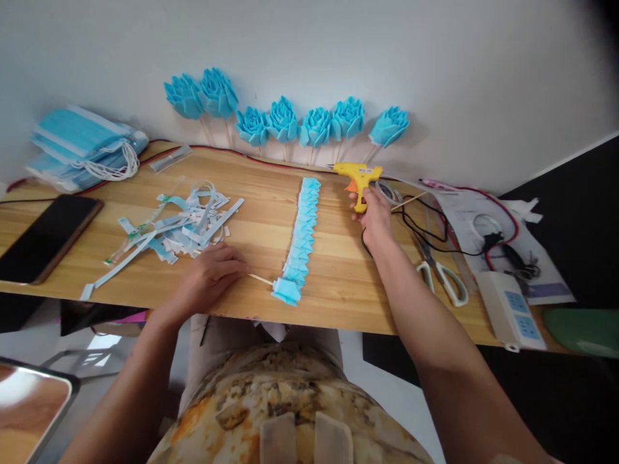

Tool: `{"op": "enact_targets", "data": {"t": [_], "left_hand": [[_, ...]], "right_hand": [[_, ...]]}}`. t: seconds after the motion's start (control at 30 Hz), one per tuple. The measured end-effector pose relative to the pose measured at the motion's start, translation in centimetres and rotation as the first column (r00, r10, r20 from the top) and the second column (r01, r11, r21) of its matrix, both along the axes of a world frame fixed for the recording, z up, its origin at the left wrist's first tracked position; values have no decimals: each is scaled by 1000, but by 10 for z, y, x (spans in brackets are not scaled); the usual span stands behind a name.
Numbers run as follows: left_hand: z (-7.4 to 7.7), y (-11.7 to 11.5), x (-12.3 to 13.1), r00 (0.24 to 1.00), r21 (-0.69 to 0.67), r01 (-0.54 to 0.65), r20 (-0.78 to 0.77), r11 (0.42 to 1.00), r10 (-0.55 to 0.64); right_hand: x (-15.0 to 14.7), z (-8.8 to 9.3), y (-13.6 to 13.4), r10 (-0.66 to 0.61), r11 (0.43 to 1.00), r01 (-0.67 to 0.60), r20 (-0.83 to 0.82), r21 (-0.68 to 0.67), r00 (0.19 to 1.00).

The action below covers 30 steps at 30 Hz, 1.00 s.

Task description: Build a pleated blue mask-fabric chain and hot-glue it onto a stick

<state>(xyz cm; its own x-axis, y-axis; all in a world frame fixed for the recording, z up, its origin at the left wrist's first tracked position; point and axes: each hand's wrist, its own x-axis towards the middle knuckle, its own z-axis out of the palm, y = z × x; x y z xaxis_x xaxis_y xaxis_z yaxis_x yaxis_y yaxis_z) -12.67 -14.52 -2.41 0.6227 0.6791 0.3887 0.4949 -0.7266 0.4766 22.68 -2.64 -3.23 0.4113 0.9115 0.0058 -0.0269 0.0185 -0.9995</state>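
Observation:
My left hand is closed around the end of a thin wooden stick near the table's front edge. At the stick's other end sits a small rolled blue piece, touching the near end of a long pleated blue strip that runs away from me. Further back, my right hand grips a yellow glue gun by its handle, its nozzle pointing left. The gun is held beyond and to the right of the strip.
Several blue flowers on sticks lean on the wall. Blue and white scraps, a phone and a stack of face masks lie left. On the right are scissors, cables and a power strip.

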Motion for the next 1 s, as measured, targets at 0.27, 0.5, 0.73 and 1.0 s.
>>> {"op": "enact_targets", "data": {"t": [0.27,0.5,0.73,1.0], "left_hand": [[1,-1,0,1000,7,-12,19,1000,12],[3,-1,0,1000,7,-18,12,1000,18],[2,0,-1,1000,-28,-30,4,999,30],[3,-1,0,999,-31,-33,17,999,33]], "right_hand": [[7,-9,5,48,999,-48,9,16,999],[9,-8,3,54,998,-53,-30,16,998],[-6,30,-16,281,955,-284,52,85,958],[7,64,-59,699,710,-697,215,-100,682]]}}
